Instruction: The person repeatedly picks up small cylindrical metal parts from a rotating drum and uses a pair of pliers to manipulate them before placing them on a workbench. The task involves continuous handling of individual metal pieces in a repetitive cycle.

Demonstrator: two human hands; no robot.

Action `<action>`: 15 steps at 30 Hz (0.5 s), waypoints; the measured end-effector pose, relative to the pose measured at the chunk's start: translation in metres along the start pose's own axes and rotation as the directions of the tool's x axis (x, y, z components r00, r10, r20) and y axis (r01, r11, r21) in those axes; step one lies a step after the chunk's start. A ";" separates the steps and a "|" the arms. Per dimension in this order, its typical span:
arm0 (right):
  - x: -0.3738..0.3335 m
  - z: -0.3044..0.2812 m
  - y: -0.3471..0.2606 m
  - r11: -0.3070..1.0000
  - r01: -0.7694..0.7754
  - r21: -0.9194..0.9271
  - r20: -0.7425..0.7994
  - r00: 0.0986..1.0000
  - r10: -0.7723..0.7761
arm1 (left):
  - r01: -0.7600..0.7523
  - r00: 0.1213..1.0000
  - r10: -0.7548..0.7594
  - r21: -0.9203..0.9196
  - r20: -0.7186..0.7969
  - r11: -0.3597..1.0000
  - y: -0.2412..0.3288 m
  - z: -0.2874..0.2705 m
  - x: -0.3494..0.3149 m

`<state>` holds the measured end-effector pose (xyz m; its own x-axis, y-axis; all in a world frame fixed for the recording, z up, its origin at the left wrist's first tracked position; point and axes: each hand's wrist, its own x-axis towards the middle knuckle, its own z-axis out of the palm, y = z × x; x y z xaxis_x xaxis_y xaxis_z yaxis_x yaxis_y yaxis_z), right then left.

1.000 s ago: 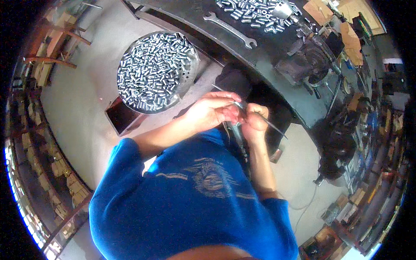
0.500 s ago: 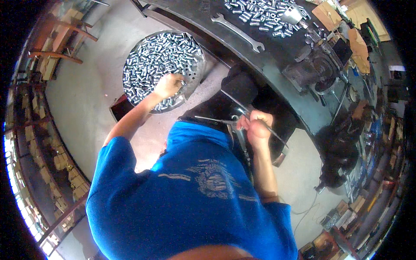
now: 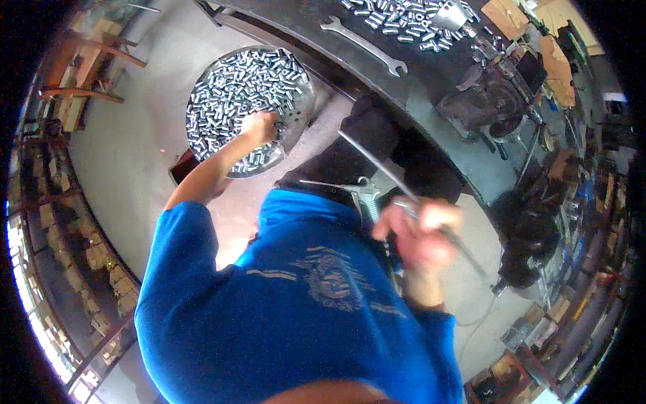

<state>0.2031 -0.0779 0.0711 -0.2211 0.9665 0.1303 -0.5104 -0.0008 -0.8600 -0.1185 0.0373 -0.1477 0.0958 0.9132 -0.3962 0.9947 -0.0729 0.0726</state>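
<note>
My left hand (image 3: 260,128) is closed, its fingertips down among small shiny metal sleeves (image 3: 232,87) heaped in a round metal tray (image 3: 296,124) with holes in its bottom. Whatever those fingers hold is hidden. On the right, my right hand (image 3: 424,236) is wrapped round a long thin metal rod (image 3: 377,161) that slants from upper left to lower right. Motion blurs this hand; a small shiny piece (image 3: 407,205) shows at its fingers, too smeared to name. A silver air blow gun (image 3: 363,192) with a thin nozzle lies across my lap beside it.
A dark workbench (image 3: 316,40) runs along the top right. It carries an open-ended wrench (image 3: 363,44), another pile of metal sleeves (image 3: 404,23) and a dark, greasy machine or vise (image 3: 481,101). Wooden stools (image 3: 91,67) stand at the far left.
My right hand has moved right and toward me with the rod, leaving the blow gun in fuller view. My left hand has shifted slightly left over the tray.
</note>
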 end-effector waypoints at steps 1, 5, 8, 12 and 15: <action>-0.002 0.010 -0.012 0.957 0.009 0.291 -0.018 1.000 -0.004 | 0.018 1.000 -0.018 -0.024 0.001 1.000 0.001 -0.003 -0.002; 0.001 0.022 -0.070 0.530 -0.252 0.809 0.263 0.963 0.056 | 0.060 0.998 -0.063 -0.077 -0.032 0.995 0.005 -0.015 -0.013; 0.013 0.011 -0.110 0.516 -0.580 0.630 0.589 0.790 0.169 | 0.006 0.996 -0.014 -0.097 -0.086 0.995 0.002 -0.004 -0.009; 0.017 0.037 -0.109 0.450 -0.619 0.643 0.626 0.764 0.156 | -0.022 0.983 -0.004 -0.141 -0.182 0.990 -0.005 0.017 0.003; 0.034 0.042 -0.102 0.448 -0.664 0.599 0.714 0.696 0.076 | 0.022 0.994 -0.040 -0.172 -0.100 0.985 -0.001 0.004 -0.003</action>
<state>0.2122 -0.0562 0.1838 -0.7860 0.4894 0.3778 -0.5798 -0.7956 -0.1756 -0.1192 0.0327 -0.1499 0.0518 0.9508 -0.3054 0.9752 0.0177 0.2206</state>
